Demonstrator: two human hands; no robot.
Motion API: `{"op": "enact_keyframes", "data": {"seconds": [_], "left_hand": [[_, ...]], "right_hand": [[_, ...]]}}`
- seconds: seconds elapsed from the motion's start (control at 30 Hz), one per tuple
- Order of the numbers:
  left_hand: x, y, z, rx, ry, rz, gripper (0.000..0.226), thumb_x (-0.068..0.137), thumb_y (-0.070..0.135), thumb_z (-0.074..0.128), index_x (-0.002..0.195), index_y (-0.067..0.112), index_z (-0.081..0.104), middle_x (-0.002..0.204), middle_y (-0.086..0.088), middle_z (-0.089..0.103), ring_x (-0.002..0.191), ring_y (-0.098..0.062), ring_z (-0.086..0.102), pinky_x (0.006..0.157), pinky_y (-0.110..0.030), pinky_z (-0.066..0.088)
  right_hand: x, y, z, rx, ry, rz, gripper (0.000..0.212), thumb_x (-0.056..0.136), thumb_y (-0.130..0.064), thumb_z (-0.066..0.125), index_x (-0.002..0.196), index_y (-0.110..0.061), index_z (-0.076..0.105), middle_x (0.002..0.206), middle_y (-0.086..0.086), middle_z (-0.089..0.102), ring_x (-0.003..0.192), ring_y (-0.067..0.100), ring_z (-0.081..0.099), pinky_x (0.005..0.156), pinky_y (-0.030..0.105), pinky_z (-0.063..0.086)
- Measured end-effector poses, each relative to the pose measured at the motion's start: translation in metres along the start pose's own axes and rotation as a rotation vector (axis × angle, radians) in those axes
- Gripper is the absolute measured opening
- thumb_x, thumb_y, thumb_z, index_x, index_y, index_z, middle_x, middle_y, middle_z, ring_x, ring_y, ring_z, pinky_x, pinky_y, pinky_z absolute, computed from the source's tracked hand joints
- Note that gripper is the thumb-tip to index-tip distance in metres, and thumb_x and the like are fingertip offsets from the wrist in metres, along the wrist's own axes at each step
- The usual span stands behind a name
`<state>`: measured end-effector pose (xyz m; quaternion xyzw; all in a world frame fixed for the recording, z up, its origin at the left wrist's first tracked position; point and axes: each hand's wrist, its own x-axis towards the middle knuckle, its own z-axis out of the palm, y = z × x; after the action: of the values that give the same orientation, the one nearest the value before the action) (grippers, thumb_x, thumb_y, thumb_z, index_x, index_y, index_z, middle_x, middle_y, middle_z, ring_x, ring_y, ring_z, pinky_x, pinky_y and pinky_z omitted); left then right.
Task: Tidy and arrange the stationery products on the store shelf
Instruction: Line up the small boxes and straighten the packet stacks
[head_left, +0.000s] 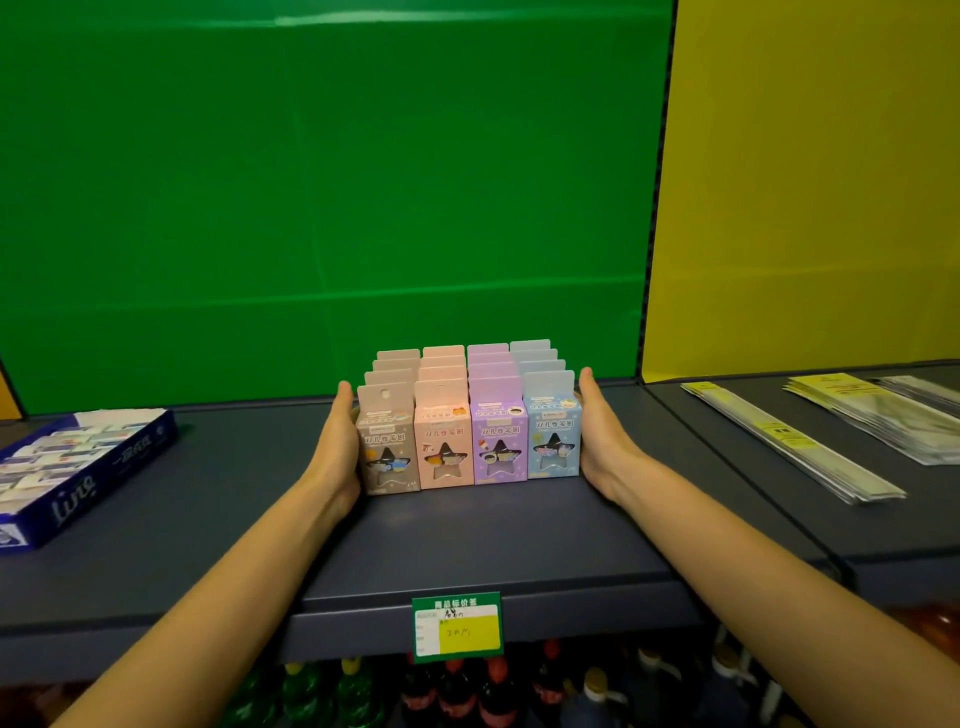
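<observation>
Stationery boxes (470, 426) stand in a tight block near the middle of the dark blue shelf (467, 535), four columns wide and about four rows deep, coloured taupe, pink, lilac and pale blue from left to right. We see a star-shaped window and Chinese characters on each front box, but the print is too small and soft for us to read. Our left hand (337, 447) lies flat and open against the taupe side of the block, and our right hand (605, 436) lies flat and open against the pale blue side, so the block is pressed between both palms rather than gripped. On the shelf's front edge hangs a green price tag (457, 626) with a white Chinese heading and a yellow patch bearing handwriting we cannot make out. To the left, a blue tray (78, 475) lettered "line" in script is cut off by the frame edge. To the right lie clear flat packets with yellow labels (795, 441), their text illegible. Below the shelf, bottle tops (467, 686) show dimly.
</observation>
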<state>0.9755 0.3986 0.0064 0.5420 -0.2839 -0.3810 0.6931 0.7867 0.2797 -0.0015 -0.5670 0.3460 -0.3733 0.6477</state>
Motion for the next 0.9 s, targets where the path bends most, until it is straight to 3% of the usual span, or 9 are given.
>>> {"op": "enact_keyframes", "data": {"seconds": [0.1, 0.17, 0.23, 0.3, 0.4, 0.5, 0.7, 0.8, 0.9], "left_hand": [[-0.001, 0.003, -0.003, 0.057, 0.125, 0.086, 0.055, 0.096, 0.05, 0.019, 0.125, 0.017, 0.051, 0.126, -0.007, 0.057, 0.108, -0.022, 0.057, 0.09, -0.034, 0.043], [-0.004, 0.008, -0.009, 0.255, 0.3, 0.274, 0.052, 0.097, 0.043, 0.026, 0.137, 0.013, 0.039, 0.143, -0.003, 0.043, 0.126, -0.018, 0.043, 0.104, -0.033, 0.032], [-0.015, 0.014, -0.014, 0.445, 0.403, 0.593, 0.038, 0.097, 0.028, 0.036, 0.127, 0.008, 0.046, 0.134, -0.008, 0.048, 0.115, -0.012, 0.045, 0.097, -0.02, 0.033], [-0.028, 0.021, -0.015, 0.564, 0.381, 0.876, 0.023, 0.093, 0.017, 0.041, 0.112, 0.01, 0.054, 0.112, -0.013, 0.056, 0.093, -0.006, 0.05, 0.08, -0.007, 0.036], [-0.047, 0.029, -0.006, 0.719, 0.237, 1.09, 0.017, 0.09, 0.021, 0.04, 0.092, 0.017, 0.057, 0.091, -0.005, 0.058, 0.079, 0.007, 0.05, 0.069, -0.008, 0.038], [-0.061, 0.027, 0.02, 0.802, 0.079, 1.085, 0.017, 0.086, 0.032, 0.039, 0.085, 0.024, 0.055, 0.075, -0.002, 0.059, 0.068, -0.005, 0.053, 0.064, -0.023, 0.041], [-0.069, -0.003, 0.1, 1.007, -0.262, 1.003, 0.029, 0.084, 0.043, 0.037, 0.083, 0.023, 0.058, 0.072, 0.007, 0.063, 0.064, -0.015, 0.058, 0.061, -0.031, 0.046], [-0.071, -0.024, 0.148, 1.082, -0.336, 0.977, 0.037, 0.081, 0.048, 0.034, 0.086, 0.021, 0.06, 0.074, 0.009, 0.062, 0.065, -0.014, 0.057, 0.064, -0.031, 0.046], [-0.072, -0.047, 0.194, 1.164, -0.362, 0.891, 0.03, 0.087, 0.041, 0.042, 0.092, 0.018, 0.06, 0.083, 0.004, 0.065, 0.071, -0.015, 0.057, 0.07, -0.035, 0.048]], "right_hand": [[-0.006, -0.002, -0.005, -0.093, 0.026, -0.008, 0.062, 0.094, -0.055, 0.013, 0.125, -0.019, 0.053, 0.127, 0.009, 0.06, 0.115, 0.022, 0.056, 0.096, 0.036, 0.044], [-0.013, -0.007, -0.011, -0.155, 0.08, -0.04, 0.055, 0.097, -0.048, 0.019, 0.133, -0.015, 0.045, 0.139, 0.007, 0.049, 0.129, 0.02, 0.044, 0.111, 0.037, 0.03], [-0.023, -0.013, -0.021, -0.248, 0.143, -0.1, 0.046, 0.099, -0.037, 0.029, 0.134, -0.012, 0.042, 0.14, 0.006, 0.048, 0.128, 0.018, 0.044, 0.11, 0.034, 0.031], [-0.032, -0.018, -0.037, -0.379, 0.199, -0.173, 0.034, 0.097, -0.026, 0.038, 0.126, -0.014, 0.05, 0.131, 0.003, 0.054, 0.114, 0.014, 0.05, 0.104, 0.032, 0.036], [-0.046, -0.024, -0.068, -0.468, 0.24, -0.257, 0.02, 0.095, -0.016, 0.044, 0.11, -0.019, 0.058, 0.111, 0.0, 0.061, 0.103, 0.012, 0.055, 0.099, 0.03, 0.04], [-0.057, -0.031, -0.104, -0.506, 0.282, -0.283, 0.018, 0.092, -0.011, 0.047, 0.092, -0.023, 0.061, 0.098, 0.0, 0.064, 0.097, 0.014, 0.058, 0.096, 0.031, 0.041], [-0.07, -0.044, -0.186, -0.432, 0.326, -0.254, 0.026, 0.092, -0.006, 0.048, 0.08, -0.025, 0.059, 0.089, 0.0, 0.064, 0.088, 0.015, 0.056, 0.083, 0.025, 0.044], [-0.068, -0.044, -0.222, -0.378, 0.314, -0.198, 0.021, 0.094, -0.002, 0.043, 0.091, -0.014, 0.059, 0.11, 0.011, 0.06, 0.093, 0.013, 0.057, 0.082, 0.021, 0.047], [-0.062, -0.041, -0.252, -0.374, 0.26, -0.108, 0.031, 0.095, -0.001, 0.039, 0.123, -0.004, 0.051, 0.13, 0.013, 0.054, 0.121, 0.02, 0.05, 0.101, 0.028, 0.039]]}}
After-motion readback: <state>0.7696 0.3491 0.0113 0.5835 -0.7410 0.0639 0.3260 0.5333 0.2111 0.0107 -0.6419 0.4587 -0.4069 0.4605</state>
